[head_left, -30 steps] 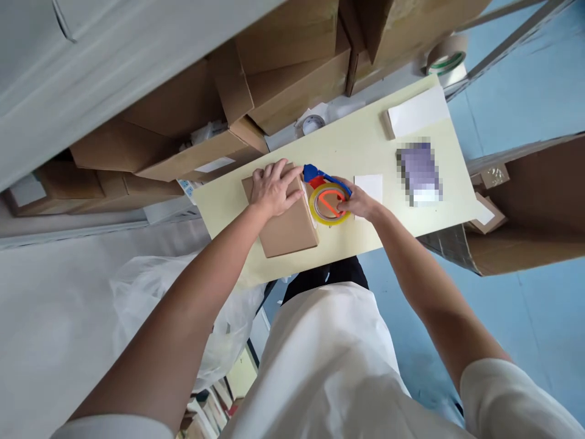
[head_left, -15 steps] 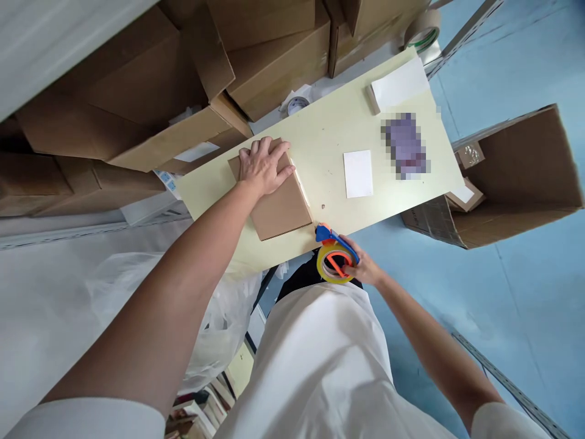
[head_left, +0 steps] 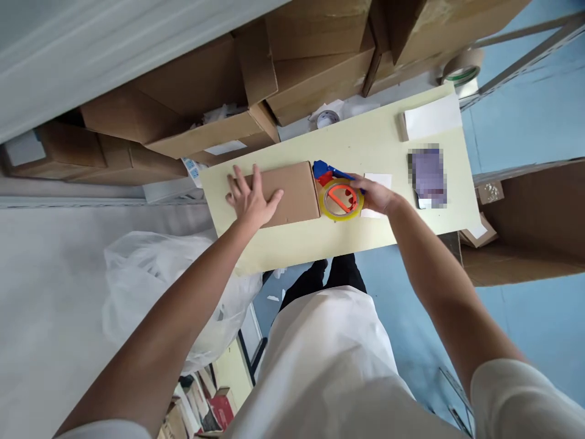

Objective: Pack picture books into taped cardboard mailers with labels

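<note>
A closed brown cardboard box (head_left: 292, 189) lies on the pale yellow table (head_left: 265, 247). My left hand (head_left: 250, 200) rests on the box's left part with its fingers spread. In my right hand (head_left: 377, 195) is a blue and orange tape dispenser (head_left: 343, 198) with a yellow-edged roll of tape. The dispenser's blue head is close against the right end of the box; whether tape sticks there I cannot tell. A white paper (head_left: 378, 179) lies partly under my right hand.
Stacked white paper (head_left: 434, 119) and a blurred purple item (head_left: 428, 177) lie at the table's right. Open cartons (head_left: 210, 137) line the back, beside a tape roll (head_left: 328, 118). A large box (head_left: 539, 213) stands right, a plastic bag (head_left: 150, 286) left.
My right hand has brought the tape dispenser up from the table's front edge to the box's right end. The box has turned, and my left hand now lies flatter on its left part.
</note>
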### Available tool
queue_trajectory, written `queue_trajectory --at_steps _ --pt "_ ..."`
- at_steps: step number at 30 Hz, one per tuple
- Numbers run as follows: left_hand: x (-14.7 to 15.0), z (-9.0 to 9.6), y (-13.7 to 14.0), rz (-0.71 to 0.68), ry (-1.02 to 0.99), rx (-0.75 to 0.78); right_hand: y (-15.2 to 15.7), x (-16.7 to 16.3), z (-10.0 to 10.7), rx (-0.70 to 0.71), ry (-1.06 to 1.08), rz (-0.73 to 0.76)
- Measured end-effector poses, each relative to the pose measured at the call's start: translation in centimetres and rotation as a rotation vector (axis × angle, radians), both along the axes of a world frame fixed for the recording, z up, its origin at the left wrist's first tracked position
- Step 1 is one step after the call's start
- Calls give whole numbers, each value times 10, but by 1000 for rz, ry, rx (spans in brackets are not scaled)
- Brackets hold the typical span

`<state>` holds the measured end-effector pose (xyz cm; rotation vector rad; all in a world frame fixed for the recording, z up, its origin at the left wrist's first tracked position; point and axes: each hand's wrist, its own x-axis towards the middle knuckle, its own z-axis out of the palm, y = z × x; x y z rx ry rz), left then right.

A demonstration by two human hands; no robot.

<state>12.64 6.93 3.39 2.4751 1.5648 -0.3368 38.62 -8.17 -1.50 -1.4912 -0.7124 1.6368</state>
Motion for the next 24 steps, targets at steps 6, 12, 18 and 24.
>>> queue_trajectory --at_steps 6,12,18,24 --pt "38 5 -5 -277 -53 -79 12 2 -8 -60 71 16" --pt "38 5 -6 -256 -23 -99 -7 -11 -7 -31 15 -13" --pt "37 6 -8 -279 -2 -69 -81 -45 -16 -91 -4 -100" --pt "38 1 -7 -271 -23 -49 -131 -128 -22 -71 26 -218"
